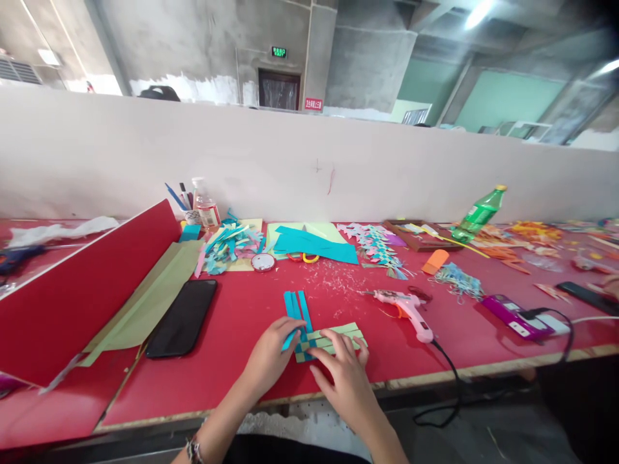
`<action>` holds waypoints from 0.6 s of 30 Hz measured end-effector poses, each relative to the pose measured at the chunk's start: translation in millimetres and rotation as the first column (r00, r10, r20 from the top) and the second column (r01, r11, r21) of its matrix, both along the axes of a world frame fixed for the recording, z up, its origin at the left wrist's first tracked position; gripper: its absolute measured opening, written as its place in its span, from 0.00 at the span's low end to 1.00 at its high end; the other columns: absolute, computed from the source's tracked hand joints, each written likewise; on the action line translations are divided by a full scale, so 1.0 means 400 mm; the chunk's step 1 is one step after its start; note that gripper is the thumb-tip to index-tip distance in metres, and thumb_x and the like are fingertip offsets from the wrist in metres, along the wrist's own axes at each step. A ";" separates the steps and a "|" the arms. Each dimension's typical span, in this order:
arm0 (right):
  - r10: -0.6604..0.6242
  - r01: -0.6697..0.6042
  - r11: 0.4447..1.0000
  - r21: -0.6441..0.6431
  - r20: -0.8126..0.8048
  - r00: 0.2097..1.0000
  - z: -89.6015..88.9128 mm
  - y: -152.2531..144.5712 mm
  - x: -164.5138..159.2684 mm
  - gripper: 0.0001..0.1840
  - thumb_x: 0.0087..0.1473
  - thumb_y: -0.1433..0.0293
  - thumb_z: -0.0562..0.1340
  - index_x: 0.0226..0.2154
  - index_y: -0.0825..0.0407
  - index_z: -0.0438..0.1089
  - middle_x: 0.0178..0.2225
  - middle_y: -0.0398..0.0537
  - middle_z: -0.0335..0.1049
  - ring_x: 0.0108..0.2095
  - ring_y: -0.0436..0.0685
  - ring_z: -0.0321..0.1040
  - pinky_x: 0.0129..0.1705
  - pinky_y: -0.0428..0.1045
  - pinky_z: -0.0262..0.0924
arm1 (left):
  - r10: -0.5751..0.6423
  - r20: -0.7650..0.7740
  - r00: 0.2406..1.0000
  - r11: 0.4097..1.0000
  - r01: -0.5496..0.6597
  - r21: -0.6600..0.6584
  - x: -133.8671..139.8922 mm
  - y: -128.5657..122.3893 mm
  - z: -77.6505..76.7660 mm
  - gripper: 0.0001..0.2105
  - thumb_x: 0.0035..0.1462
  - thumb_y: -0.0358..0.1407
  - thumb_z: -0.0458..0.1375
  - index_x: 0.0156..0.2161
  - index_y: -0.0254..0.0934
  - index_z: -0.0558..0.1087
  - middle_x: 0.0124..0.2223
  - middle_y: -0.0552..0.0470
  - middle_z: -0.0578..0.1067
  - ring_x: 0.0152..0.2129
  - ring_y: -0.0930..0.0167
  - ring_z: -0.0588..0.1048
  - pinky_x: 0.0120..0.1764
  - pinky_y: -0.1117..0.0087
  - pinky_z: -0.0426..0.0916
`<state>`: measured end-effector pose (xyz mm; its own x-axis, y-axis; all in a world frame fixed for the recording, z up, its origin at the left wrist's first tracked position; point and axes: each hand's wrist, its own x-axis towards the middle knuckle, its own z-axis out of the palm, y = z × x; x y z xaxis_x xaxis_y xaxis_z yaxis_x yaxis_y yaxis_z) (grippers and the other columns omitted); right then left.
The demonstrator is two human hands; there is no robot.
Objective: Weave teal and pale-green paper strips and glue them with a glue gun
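Observation:
Blue paper strips (293,304) and pale green paper strips (355,332) cross each other in a small weave on the red table, near its front edge. The blue ones point away from me and the green ones run to the right. My left hand (271,354) is closed at the left of the weave, with a short blue strip (289,341) between thumb and fingers. Over the green strips my right hand (347,377) lies with its fingers spread, fingertips touching the paper. Parts of the weave are hidden under both hands.
Right of the weave lies a pink glue gun (403,309), its cord hanging over the table edge. A black phone (184,319) and a red upright board (91,296) are on the left. Paper scraps (232,248), blue sheets (316,245) and a tilted green bottle (480,214) stretch along the back.

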<state>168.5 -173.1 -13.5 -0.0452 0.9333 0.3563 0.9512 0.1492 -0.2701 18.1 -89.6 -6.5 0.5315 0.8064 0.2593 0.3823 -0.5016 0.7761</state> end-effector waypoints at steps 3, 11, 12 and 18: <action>0.003 -0.004 0.999 -0.036 -0.009 1.000 0.002 0.012 0.001 0.08 0.49 0.67 0.57 0.34 0.40 0.69 0.46 0.44 0.60 0.46 0.59 0.58 0.49 0.61 0.46 | -0.028 0.000 1.000 0.999 0.028 -0.025 0.000 0.005 -0.002 0.12 0.53 0.30 0.50 0.41 0.40 0.71 0.41 0.48 0.71 0.37 0.69 0.70 0.41 0.69 0.65; 0.001 -0.003 0.999 -0.053 -0.050 0.999 0.017 0.044 -0.014 0.07 0.50 0.69 0.57 0.31 0.41 0.69 0.45 0.43 0.60 0.47 0.59 0.58 0.50 0.64 0.44 | -0.041 -0.050 0.998 0.999 0.041 -0.009 -0.009 0.011 0.007 0.11 0.54 0.30 0.49 0.38 0.39 0.73 0.37 0.49 0.71 0.33 0.69 0.71 0.37 0.72 0.65; -0.004 0.001 0.998 -0.058 -0.055 0.998 0.017 0.047 -0.016 0.07 0.50 0.69 0.57 0.31 0.41 0.69 0.45 0.43 0.61 0.47 0.60 0.58 0.50 0.64 0.44 | -0.031 -0.066 0.997 0.999 0.031 0.006 -0.011 0.010 0.007 0.12 0.55 0.30 0.48 0.39 0.40 0.73 0.38 0.49 0.71 0.34 0.69 0.70 0.37 0.72 0.65; -0.016 0.012 0.999 -0.051 -0.065 0.998 0.012 0.063 -0.024 0.07 0.51 0.70 0.56 0.32 0.43 0.68 0.45 0.46 0.61 0.46 0.60 0.58 0.50 0.64 0.43 | -0.046 -0.190 0.981 0.991 0.069 0.118 -0.038 0.003 0.001 0.16 0.53 0.27 0.48 0.45 0.45 0.69 0.43 0.51 0.71 0.39 0.68 0.70 0.41 0.70 0.64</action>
